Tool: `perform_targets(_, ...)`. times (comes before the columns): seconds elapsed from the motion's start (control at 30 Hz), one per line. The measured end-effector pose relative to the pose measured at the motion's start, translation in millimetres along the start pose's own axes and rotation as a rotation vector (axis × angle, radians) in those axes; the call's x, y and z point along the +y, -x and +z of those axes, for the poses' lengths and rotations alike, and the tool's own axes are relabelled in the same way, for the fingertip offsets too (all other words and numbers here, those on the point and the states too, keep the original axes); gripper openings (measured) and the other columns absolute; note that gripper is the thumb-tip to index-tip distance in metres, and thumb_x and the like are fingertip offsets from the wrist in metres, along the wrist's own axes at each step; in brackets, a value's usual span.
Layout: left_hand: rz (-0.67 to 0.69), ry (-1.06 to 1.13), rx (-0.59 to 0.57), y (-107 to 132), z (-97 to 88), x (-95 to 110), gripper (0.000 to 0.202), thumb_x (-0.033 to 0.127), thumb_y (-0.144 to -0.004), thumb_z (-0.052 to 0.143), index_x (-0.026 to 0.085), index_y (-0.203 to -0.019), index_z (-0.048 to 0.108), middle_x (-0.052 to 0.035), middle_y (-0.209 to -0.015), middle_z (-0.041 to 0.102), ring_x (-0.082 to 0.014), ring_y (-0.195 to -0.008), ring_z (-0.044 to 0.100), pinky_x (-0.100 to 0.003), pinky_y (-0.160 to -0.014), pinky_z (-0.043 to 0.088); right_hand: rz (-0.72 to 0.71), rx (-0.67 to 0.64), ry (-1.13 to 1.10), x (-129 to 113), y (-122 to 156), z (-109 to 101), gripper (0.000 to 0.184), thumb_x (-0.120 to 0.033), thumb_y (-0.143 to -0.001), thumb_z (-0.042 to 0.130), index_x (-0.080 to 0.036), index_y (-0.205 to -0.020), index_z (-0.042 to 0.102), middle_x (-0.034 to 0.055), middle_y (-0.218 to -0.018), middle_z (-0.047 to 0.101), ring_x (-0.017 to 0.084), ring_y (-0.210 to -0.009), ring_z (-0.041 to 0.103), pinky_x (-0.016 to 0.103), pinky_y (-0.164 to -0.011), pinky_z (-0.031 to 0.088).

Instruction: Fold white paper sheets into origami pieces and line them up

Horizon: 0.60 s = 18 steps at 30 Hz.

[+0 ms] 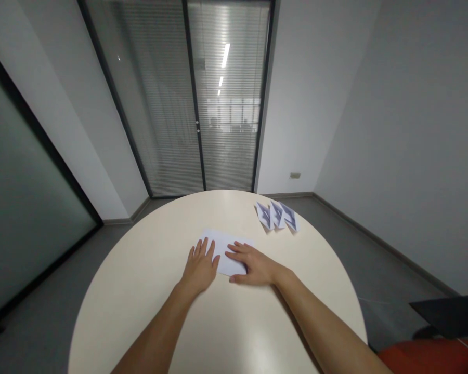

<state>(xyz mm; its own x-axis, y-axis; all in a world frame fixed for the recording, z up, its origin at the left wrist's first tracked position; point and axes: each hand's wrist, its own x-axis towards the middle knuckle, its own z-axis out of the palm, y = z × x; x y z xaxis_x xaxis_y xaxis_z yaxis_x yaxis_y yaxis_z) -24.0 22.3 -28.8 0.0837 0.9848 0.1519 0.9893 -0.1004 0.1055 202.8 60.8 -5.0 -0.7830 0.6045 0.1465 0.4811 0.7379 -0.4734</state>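
Note:
A white sheet of paper (226, 250) lies flat on the round cream table (148, 280), near its middle. My left hand (200, 267) rests palm down on the sheet's near left edge, fingers stretched out and slightly apart. My right hand (251, 264) lies flat across the sheet's right part, fingers pointing left, thumb along the near edge. Neither hand grips anything. Part of the sheet is hidden under both hands.
Three folded paper pieces (277, 215) with a dark printed pattern lie side by side at the table's far right. Behind the table are glass doors with blinds (203, 104). An orange seat (432, 358) and a dark object (448, 314) sit at the lower right.

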Motion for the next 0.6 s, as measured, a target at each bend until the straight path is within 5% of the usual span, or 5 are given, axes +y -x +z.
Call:
perform_targets(0.27, -0.045, -0.022, -0.022, -4, 3.9, -7, 0.053, 0.029, -0.104, 0.029, 0.013, -0.153, 0.042, -0.0162, -0.163, 0.032, -0.0346, -0.151, 0.029, -0.052, -0.121, 0.027, 0.044, -0.025, 0.017, 3, 1, -2, 0.091, -0.063, -0.074, 0.077, -0.022, -0.15, 0.05, 0.0163, -0.16, 0.037, 0.04, -0.15, 0.029, 0.057, -0.122, 0.024)
perform_targets(0.6, -0.142, -0.125, 0.107, -2, -5.0, -17, 0.053, 0.015, -0.098, 0.033, 0.01, -0.15, 0.046, -0.0173, -0.162, 0.035, -0.0361, -0.152, 0.026, -0.053, -0.122, 0.022, 0.088, -0.002, 0.007, 8, 2, -4, 0.085, -0.059, -0.075, 0.077, -0.024, -0.148, 0.053, 0.015, -0.159, 0.04, 0.041, -0.149, 0.03, 0.061, -0.121, 0.022)
